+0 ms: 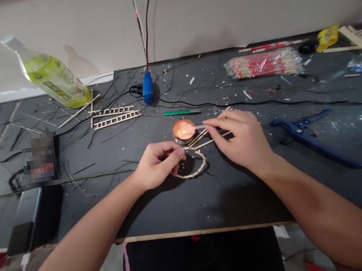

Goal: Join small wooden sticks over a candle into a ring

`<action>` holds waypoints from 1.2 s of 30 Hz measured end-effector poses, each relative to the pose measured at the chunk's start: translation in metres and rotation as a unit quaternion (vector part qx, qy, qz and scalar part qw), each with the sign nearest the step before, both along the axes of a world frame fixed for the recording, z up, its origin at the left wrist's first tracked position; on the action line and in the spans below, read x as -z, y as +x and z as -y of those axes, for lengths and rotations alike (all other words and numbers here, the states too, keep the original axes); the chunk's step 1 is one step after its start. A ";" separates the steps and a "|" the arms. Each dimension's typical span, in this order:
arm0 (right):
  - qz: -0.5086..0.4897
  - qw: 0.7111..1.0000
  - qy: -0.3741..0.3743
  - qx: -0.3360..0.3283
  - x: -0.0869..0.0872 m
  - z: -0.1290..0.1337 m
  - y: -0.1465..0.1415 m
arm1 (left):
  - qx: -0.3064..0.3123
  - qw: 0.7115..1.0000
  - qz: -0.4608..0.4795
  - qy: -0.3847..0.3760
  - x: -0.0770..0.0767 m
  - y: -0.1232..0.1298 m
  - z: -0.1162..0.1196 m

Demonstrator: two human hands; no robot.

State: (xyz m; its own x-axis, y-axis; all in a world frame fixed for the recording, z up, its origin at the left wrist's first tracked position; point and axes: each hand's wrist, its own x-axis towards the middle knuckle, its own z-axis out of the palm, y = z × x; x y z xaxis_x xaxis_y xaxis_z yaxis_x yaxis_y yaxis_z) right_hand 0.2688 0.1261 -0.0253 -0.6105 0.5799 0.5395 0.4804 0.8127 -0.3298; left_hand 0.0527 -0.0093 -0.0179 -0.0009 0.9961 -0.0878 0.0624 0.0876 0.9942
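Dark work table (228,200), seen from above, with scraps and stray wire across it. Far left, at 10 o'clock from the candle, a plastic bottle (50,77) of yellow-green liquid lies tilted on the back edge, and a pixelated, unreadable object (41,159) sits at 9 o'clock. Nearer, also at 10 o'clock, two small ladder-like frames of thin wooden sticks (115,116) lie side by side; they look complete as pieces. Left hand (158,164): fingers curled and drawn together over the near side of a curved chain of short sticks (194,167), at 6 o'clock from the candle. Whatever the fingertips pinch is hidden, and so is part of the chain, so I cannot tell if its loop is closed. Centre: a lit tealight candle (183,130) in a metal cup. Right hand (239,139): narrow pinch, thumb and forefinger holding a pale flat stick (200,127) whose tip reaches over the candle's rim. Beneath that hand, loose thin sticks (207,137) fan out, apparently unjoined. Further right, a plastic-wrapped bundle of sticks (264,64) at 2 o'clock appears largely unused, and blue-handled pliers (309,137) lie at 3 o'clock.
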 end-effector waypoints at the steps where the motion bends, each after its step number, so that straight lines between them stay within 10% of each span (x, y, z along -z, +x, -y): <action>1: 0.000 1.000 -0.001 0.001 0.000 0.000 0.000 | -0.001 1.000 -0.001 -0.001 0.000 0.000 0.000; 36: 0.004 1.000 0.002 0.004 -0.001 0.001 -0.001 | 0.003 1.000 -0.011 0.004 0.000 0.000 0.001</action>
